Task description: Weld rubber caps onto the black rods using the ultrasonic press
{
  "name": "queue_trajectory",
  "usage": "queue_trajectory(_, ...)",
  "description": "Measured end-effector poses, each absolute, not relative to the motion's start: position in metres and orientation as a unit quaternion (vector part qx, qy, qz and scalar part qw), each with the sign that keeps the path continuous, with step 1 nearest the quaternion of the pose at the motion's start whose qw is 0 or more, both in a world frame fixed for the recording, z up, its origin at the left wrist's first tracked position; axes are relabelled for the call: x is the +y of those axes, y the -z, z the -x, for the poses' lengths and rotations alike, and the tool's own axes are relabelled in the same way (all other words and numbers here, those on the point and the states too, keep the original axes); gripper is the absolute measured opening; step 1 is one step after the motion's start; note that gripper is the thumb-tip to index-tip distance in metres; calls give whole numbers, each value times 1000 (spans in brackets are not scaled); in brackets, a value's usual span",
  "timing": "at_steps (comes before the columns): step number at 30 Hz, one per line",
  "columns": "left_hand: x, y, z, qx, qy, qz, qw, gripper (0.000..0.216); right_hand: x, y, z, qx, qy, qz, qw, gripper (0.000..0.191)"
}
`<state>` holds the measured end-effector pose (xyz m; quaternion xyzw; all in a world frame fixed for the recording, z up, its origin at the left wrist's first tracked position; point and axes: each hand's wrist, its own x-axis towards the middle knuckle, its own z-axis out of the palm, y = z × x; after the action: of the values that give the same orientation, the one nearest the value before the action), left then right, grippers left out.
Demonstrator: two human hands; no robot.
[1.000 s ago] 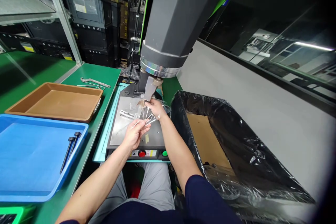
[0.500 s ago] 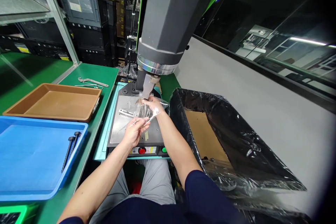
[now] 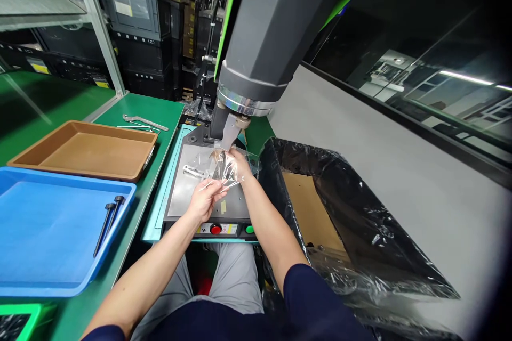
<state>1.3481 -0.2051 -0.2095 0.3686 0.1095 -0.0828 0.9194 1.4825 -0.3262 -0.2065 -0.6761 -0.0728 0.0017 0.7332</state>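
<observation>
My left hand (image 3: 205,201) and my right hand (image 3: 238,166) are both closed on a small clear plastic bag (image 3: 224,170) over the metal plate (image 3: 188,189) of a press machine. The bag's far end lies just under the machine's metal horn (image 3: 230,132). The left fingers pinch the near edge; the right fingers grip the bag's far right side. A small metal bracket (image 3: 193,172) is fixed to the plate left of the bag.
A big grey machine head (image 3: 272,26) hangs above. Red (image 3: 216,229) and green (image 3: 249,229) buttons sit on the machine's front. On the green bench stand a brown tray (image 3: 86,150), a blue tray (image 3: 52,229) with two black bolts (image 3: 108,218), and a wrench (image 3: 144,121). At the right is a bag-lined box (image 3: 340,213).
The hands have stayed on the bag under the horn, shifting it only slightly. The camera view has drifted a little.
</observation>
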Motion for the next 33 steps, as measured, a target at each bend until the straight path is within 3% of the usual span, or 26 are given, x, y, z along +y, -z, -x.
queue_trajectory(13, -210, 217, -1346, 94, 77, -380, 917, 28, -303, 209, -1481, 13, 116, 722, 682, 24)
queue_trajectory(20, -218, 221, -1341, 104, 69, -397, 909, 30, -333, 226, -1460, 68, 8, 522, 850, 34)
queue_trajectory(26, -220, 233, -1337, 104, 58, -417, 901, 32, -366, 244, -1428, 177, -74, 379, 905, 12)
queue_trajectory(33, -222, 240, -1336, 106, 73, -434, 892, 34, -376, 260, -1400, 211, -102, 269, 934, 16)
